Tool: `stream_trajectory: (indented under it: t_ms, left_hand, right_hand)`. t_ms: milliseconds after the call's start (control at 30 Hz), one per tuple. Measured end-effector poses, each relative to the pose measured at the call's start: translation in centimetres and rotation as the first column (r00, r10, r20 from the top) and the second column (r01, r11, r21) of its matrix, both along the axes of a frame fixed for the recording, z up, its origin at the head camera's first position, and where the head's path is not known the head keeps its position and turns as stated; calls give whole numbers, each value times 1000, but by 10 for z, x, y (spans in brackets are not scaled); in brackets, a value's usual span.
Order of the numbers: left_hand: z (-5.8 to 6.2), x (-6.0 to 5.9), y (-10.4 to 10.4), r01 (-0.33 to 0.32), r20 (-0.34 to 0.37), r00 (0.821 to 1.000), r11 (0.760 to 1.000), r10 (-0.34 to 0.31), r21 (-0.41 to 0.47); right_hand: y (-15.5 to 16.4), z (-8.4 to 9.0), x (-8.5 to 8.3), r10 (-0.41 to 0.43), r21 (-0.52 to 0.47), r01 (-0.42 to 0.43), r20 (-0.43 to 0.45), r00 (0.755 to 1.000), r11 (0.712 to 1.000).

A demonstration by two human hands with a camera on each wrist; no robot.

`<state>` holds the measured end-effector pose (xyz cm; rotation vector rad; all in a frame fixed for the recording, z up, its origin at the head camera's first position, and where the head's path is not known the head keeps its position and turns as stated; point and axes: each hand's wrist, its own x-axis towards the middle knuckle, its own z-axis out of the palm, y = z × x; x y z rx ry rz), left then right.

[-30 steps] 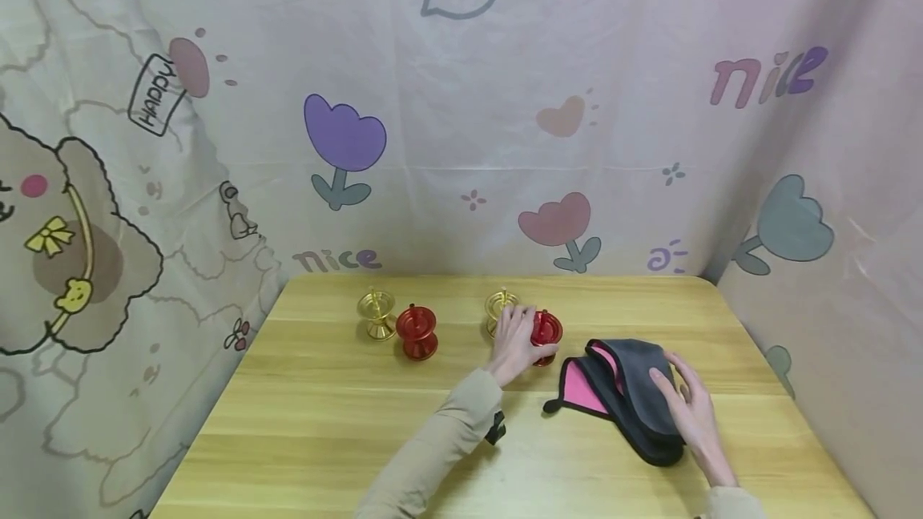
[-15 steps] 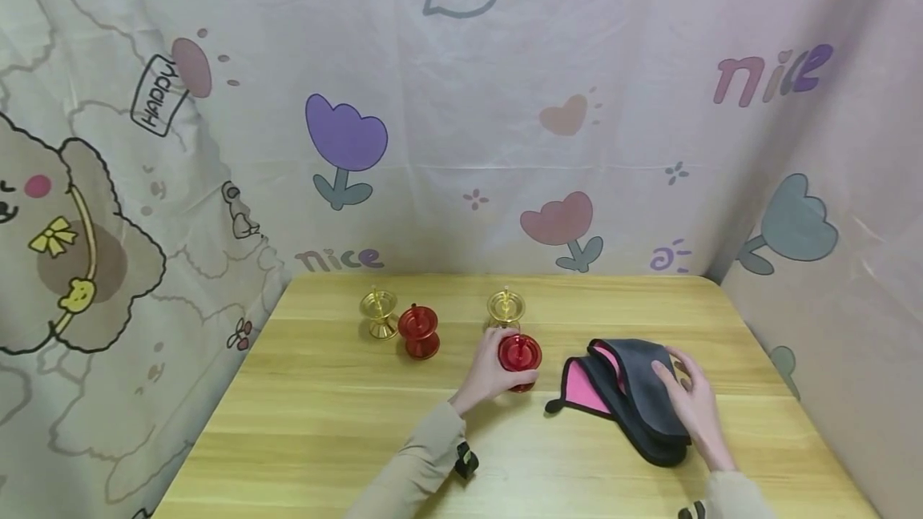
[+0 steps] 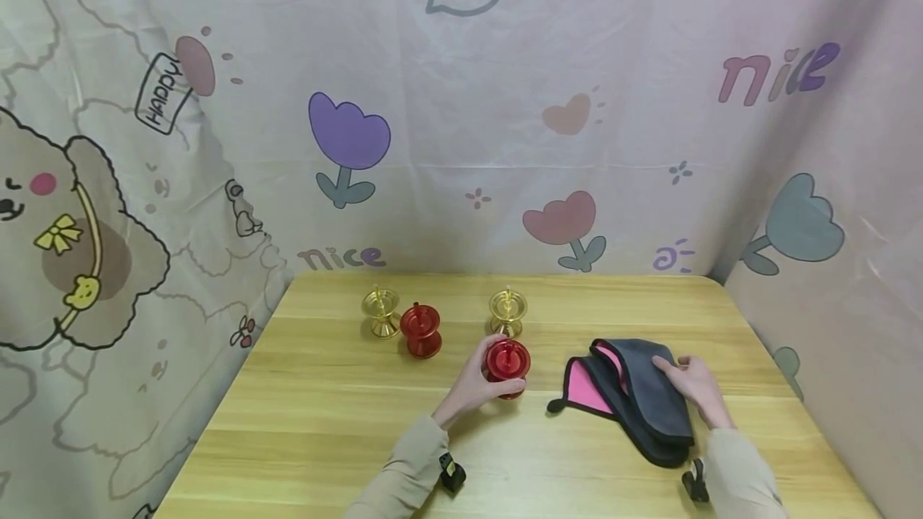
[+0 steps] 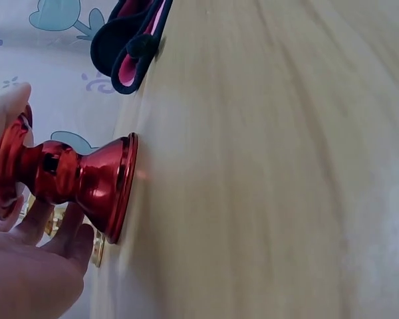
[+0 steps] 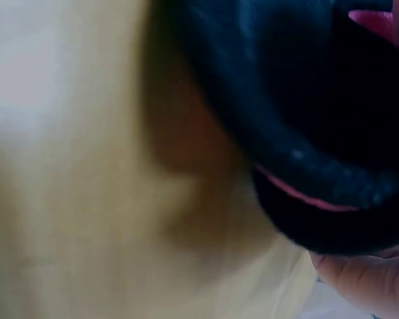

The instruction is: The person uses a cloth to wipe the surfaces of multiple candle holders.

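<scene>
Left hand [image 3: 476,379] grips the red holder [image 3: 508,363] (upright on the table [image 3: 324,423]); right hand [image 3: 694,384] seemingly pinches the grey cloth [image 3: 634,399].

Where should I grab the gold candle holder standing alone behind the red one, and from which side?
Judging by its hourglass shape, pinch the narrow waist of the gold candle holder from the near right side; it stands upright, and the left hand holding the red candle holder crowds its front.
</scene>
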<state>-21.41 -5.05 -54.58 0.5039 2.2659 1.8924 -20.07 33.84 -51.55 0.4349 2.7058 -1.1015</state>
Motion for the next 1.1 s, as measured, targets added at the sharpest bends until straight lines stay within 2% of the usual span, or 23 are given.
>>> stream_trajectory:
  t_ms: [267, 400, 533, 633, 700, 767, 900, 1000, 1100]
  left_hand:
    - [1, 2, -4, 23, 31, 999, 999, -24, 26]
    - [1, 3, -5, 21, 39, 999, 999, -23, 48]
    - [-1, 6, -7, -13, 46, 999, 998, 10, 62]
    - [-2, 8, -10, -51, 62, 997, 996, 46, 73]
    - [0, 10, -12, -73, 76, 995, 994, 67, 83]
    - [4, 13, -13, -89, 80, 993, 991, 81, 96]
    - [19, 18, -16, -109, 124, 988, 982, 91, 152]
    - [36, 21, -18, -111, 151, 985, 970, 79, 214]
    - [53, 25, -20, -96, 141, 988, 961, 61, 258]
  right_hand:
    - [2, 1, -11, -22, -42, 24, 40, 999, 999]
    - [2, -3, -12, -7, -94, 9, 29, 1000, 996]
    - [-3, -6, -9, 33, -207, -42, -48, 998, 977]
    - [-13, -4, -1, 30, -316, -84, -171, 985, 945]
    - [-21, -1, 5, 11, -393, -113, -252, 968, 913]
    - [-28, 2, 11, -17, -483, -151, -327, 945, 863]
    - [-43, 8, 20, -30, -635, -297, -452, 891, 713]
    - [-54, 13, 26, 6, -629, -445, -573, 819, 638]
    - [-63, 19, 29, 36, -572, -561, -680, 732, 599]
